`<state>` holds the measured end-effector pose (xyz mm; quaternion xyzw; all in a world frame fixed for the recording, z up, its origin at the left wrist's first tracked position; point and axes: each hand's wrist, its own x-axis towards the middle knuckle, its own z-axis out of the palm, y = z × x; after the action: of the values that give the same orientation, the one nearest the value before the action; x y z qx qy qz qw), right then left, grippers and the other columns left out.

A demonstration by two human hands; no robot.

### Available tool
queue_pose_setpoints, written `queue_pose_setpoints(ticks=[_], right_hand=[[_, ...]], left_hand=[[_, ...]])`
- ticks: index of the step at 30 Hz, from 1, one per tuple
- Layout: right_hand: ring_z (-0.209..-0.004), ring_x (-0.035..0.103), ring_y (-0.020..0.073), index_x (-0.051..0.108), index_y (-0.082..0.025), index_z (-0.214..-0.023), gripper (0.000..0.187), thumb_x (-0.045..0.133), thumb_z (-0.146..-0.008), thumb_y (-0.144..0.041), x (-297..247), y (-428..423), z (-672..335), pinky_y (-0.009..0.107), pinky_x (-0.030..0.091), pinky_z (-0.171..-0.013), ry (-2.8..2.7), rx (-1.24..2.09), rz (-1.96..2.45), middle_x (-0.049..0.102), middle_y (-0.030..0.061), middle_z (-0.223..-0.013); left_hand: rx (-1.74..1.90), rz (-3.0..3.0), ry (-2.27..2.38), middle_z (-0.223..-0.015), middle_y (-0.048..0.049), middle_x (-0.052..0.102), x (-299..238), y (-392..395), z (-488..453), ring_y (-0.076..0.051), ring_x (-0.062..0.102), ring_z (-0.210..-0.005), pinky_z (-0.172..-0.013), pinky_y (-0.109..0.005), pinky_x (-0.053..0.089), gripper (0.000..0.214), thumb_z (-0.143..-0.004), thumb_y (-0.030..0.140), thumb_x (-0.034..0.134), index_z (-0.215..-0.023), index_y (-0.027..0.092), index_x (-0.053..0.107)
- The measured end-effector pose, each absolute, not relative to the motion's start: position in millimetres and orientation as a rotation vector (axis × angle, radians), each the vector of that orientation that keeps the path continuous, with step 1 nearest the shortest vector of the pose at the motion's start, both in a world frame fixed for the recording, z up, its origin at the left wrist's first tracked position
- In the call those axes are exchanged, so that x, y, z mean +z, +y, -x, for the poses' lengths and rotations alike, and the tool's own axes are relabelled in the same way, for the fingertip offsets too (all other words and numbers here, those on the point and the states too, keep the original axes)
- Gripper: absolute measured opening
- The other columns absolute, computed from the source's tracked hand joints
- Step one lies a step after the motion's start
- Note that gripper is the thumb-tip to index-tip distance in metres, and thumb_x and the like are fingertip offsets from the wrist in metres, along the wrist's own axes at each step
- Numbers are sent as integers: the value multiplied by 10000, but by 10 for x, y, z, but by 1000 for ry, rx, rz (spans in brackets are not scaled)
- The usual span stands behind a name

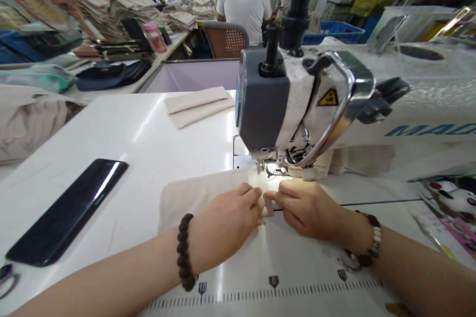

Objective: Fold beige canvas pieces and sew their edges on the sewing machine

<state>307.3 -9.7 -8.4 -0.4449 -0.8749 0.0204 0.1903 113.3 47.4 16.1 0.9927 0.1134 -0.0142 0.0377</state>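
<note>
My left hand rests on a beige fabric piece lying flat on the white table, fingers curled and pinching its right edge. My right hand meets it from the right, pinching the same small fold of fabric just in front of the presser foot of the sewing machine. Both wrists wear bead bracelets. A lamp lights the needle area.
A black phone-like slab lies at left on the table. Folded beige strips sit at the back. A printed ruler runs along the front edge. A person in a white shirt sits ahead; fabric stacks at left.
</note>
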Motion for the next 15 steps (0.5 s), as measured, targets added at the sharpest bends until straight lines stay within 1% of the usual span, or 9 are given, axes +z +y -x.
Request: queue_pose_setpoints(ticks=[2, 4, 6, 9, 15], right_hand=[[-582, 414, 147, 593, -151, -803, 284, 314, -848, -127, -56, -119, -3082, 289, 285, -529, -2503, 61, 1193, 516, 33, -654], [-572, 392, 147, 589, -156, -779, 284, 314, -851, -135, -28, -142, -3092, 298, 264, -527, -2554, 89, 1132, 505, 29, -651], [-571, 377, 144, 584, -156, -761, 266, 333, -849, -142, -10, -159, -3103, 301, 251, -530, -2597, 112, 1095, 499, 26, -655], [-571, 366, 143, 587, -154, -762, 248, 352, -841, -141, 0, -169, -3105, 304, 235, -526, -2633, 95, 1078, 494, 24, -660], [-556, 373, 149, 595, -155, -809, 293, 308, -863, -137, 7, -165, -3063, 304, 254, -530, -2614, 42, 1116, 502, 24, -644]], left_hand=[[-51, -3007, 298, -875, -69, 564, 185, 434, -1140, -185, 505, -859, -761, -297, 462, 153, -895, 138, 423, -886, 114, 574], [-43, -2965, 276, -872, -73, 565, 203, 412, -1151, -181, 507, -868, -756, -286, 465, 173, -898, 108, 392, -935, 109, 561], [-30, -2950, 268, -891, -81, 571, 209, 393, -1162, -186, 509, -897, -768, -294, 466, 182, -896, 98, 380, -973, 103, 545], [-40, -2945, 272, -934, -90, 580, 197, 370, -1173, -196, 508, -948, -807, -313, 462, 187, -891, 90, 372, -980, 105, 536], [-57, -2942, 306, -963, -98, 590, 214, 401, -1166, -205, 517, -987, -817, -322, 469, 215, -894, 91, 341, -960, 118, 544]])
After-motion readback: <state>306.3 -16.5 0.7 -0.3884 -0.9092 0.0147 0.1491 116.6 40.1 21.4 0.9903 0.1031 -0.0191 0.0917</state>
